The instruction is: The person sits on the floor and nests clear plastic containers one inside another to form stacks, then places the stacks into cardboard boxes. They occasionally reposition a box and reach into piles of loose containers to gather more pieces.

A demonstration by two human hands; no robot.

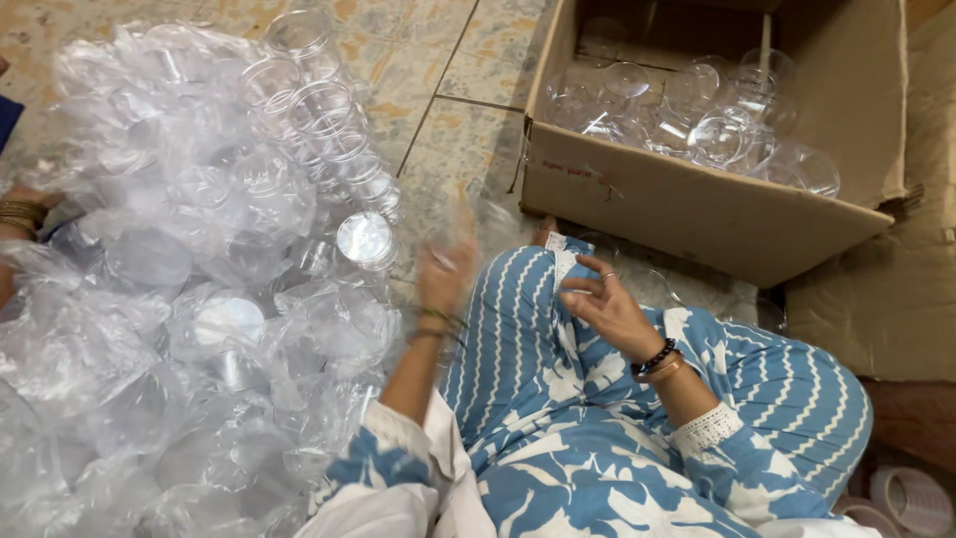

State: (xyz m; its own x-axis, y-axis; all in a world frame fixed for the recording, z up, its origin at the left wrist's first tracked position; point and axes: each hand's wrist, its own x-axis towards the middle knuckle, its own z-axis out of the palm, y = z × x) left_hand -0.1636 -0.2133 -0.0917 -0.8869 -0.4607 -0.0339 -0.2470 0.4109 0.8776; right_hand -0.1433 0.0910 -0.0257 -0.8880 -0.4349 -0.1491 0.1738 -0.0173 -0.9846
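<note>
L hand (pixel 445 276) blurred, grip state unclear, beside heap of clear round plastic containers (pixel 199 299), R hand (pixel 602 304) fingers spread, holding nothing, brown cardboard box (pixel 697 214) just ahead.

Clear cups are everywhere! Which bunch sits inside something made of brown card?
The clear cups at the upper right: they alone lie in the open cardboard box. The others lie loose in the plastic-bag pile on the floor, left.

Blue-and-white garments throughout. Trousers (pixel 787 389) striped in wavy white lines on blue, nearest the cardboard box (pixel 697 199). Tunic (pixel 588 468), farther from the box, carries large white leaf shapes on blue. Sleeve cuffs (pixel 709 428) trimmed in white lace. Right hand (pixel 607 311): dark bead bracelet and gold bangle at wrist, ring on one finger. Left hand (pixel 445 279), blurred: thin dark and green wrist threads.
</note>
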